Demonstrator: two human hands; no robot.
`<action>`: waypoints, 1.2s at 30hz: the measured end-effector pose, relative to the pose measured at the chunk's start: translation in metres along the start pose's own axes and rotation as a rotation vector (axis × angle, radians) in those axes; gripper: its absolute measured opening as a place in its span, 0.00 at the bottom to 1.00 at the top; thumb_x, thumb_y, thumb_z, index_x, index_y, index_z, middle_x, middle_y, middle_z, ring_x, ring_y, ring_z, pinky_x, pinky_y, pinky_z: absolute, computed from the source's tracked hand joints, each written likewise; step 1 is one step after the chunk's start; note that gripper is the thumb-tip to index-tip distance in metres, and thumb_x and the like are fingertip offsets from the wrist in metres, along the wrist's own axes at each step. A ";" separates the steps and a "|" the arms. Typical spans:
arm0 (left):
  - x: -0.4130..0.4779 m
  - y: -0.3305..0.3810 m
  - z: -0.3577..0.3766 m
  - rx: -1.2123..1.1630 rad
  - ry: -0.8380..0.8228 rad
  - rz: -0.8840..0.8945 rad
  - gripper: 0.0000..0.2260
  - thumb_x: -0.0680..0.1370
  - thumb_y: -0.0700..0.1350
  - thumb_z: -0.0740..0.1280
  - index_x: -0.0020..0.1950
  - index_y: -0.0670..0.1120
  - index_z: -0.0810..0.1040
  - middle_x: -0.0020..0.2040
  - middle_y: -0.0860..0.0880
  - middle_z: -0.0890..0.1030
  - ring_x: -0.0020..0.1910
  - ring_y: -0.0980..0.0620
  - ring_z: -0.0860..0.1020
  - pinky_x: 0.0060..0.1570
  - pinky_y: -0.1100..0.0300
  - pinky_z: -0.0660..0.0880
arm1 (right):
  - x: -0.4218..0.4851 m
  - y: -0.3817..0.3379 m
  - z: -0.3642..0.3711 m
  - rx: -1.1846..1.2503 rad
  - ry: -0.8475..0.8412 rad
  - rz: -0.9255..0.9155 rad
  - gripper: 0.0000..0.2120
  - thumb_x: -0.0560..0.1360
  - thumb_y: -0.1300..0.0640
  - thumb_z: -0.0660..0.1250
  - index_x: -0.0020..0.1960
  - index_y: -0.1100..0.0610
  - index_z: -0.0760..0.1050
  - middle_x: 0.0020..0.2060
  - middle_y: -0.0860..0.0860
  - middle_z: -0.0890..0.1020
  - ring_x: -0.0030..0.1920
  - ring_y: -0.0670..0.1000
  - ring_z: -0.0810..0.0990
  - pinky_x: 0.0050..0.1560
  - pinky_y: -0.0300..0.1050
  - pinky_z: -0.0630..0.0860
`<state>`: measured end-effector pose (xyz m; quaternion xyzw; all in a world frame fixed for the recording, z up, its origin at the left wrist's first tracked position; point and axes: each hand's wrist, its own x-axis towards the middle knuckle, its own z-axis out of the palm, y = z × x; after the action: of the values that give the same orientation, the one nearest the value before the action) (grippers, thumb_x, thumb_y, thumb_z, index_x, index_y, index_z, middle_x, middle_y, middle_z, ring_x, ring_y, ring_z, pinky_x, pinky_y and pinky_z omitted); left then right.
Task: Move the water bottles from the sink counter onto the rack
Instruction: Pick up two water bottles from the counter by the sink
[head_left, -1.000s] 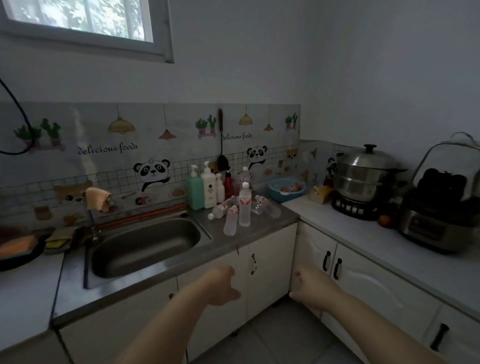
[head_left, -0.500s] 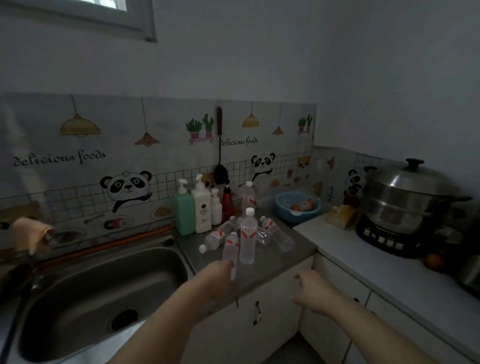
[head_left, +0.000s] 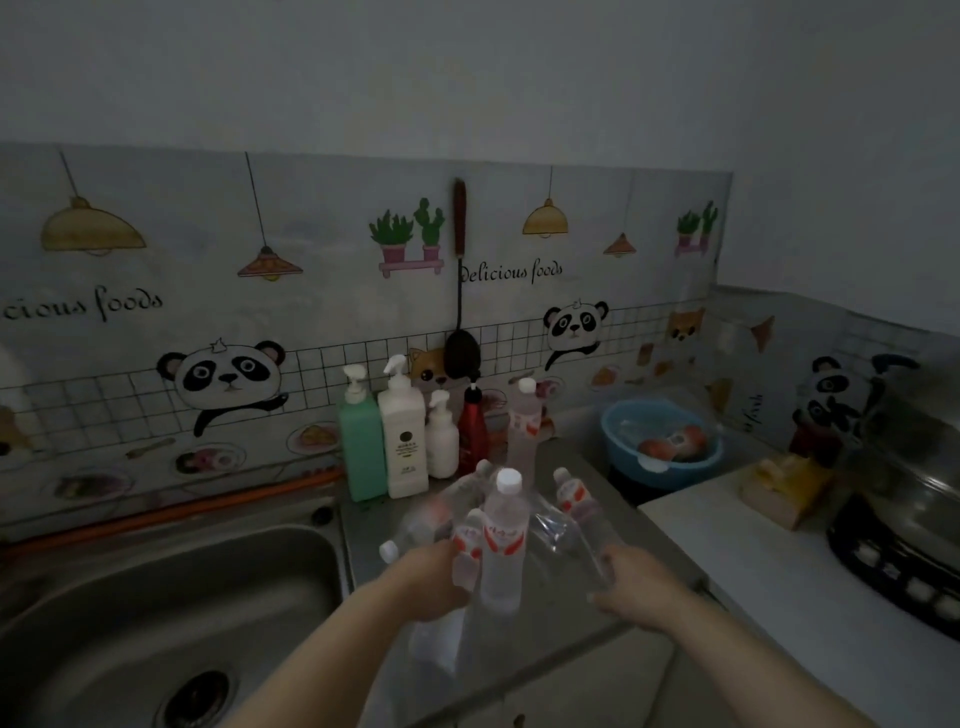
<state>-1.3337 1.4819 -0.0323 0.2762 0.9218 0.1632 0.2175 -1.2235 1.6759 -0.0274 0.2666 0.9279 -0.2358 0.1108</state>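
Several clear water bottles with red labels crowd the steel sink counter (head_left: 524, 631). One stands upright (head_left: 503, 540) in the middle and another upright bottle (head_left: 522, 426) is further back. My left hand (head_left: 434, 579) is wrapped around a small tilted bottle (head_left: 466, 543) just left of the upright one. Another bottle (head_left: 579, 506) lies on its side to the right. My right hand (head_left: 641, 592) touches its base, and the dim blur hides whether the fingers grip it. More bottles (head_left: 415, 525) lie blurred at the left. No rack is in view.
Soap and lotion dispensers (head_left: 400, 431) stand against the backsplash behind the bottles. The sink basin (head_left: 156, 613) is at the left. A blue bowl (head_left: 662, 436) sits at the back right, with a steamer pot (head_left: 914, 467) on a burner at the far right.
The view has moved closer to the counter and darkened. Both hands have reached forward from below the counter edge to the bottles; my left hand has closed on the tilted one.
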 end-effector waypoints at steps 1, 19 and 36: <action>0.012 0.003 0.000 -0.012 0.004 -0.016 0.18 0.78 0.45 0.63 0.68 0.48 0.67 0.66 0.46 0.73 0.64 0.48 0.72 0.64 0.57 0.67 | 0.014 0.003 -0.006 -0.001 -0.009 -0.017 0.24 0.73 0.55 0.68 0.67 0.58 0.69 0.65 0.56 0.76 0.64 0.54 0.75 0.52 0.35 0.68; 0.150 -0.034 0.051 -0.157 0.008 -0.255 0.33 0.75 0.46 0.65 0.76 0.49 0.52 0.71 0.43 0.67 0.68 0.44 0.69 0.67 0.53 0.68 | 0.231 0.078 0.023 0.027 -0.004 -0.033 0.23 0.63 0.44 0.62 0.58 0.42 0.74 0.57 0.52 0.80 0.55 0.57 0.80 0.55 0.49 0.78; 0.180 -0.054 0.092 -0.385 0.110 -0.301 0.39 0.69 0.60 0.67 0.74 0.57 0.51 0.68 0.52 0.73 0.62 0.49 0.76 0.60 0.51 0.75 | 0.266 0.074 0.048 0.240 0.135 0.277 0.35 0.67 0.55 0.73 0.69 0.57 0.60 0.59 0.65 0.71 0.58 0.67 0.74 0.58 0.58 0.73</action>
<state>-1.4477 1.5604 -0.1893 0.0798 0.9149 0.3163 0.2376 -1.4006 1.8249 -0.1850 0.4185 0.8528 -0.3090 0.0469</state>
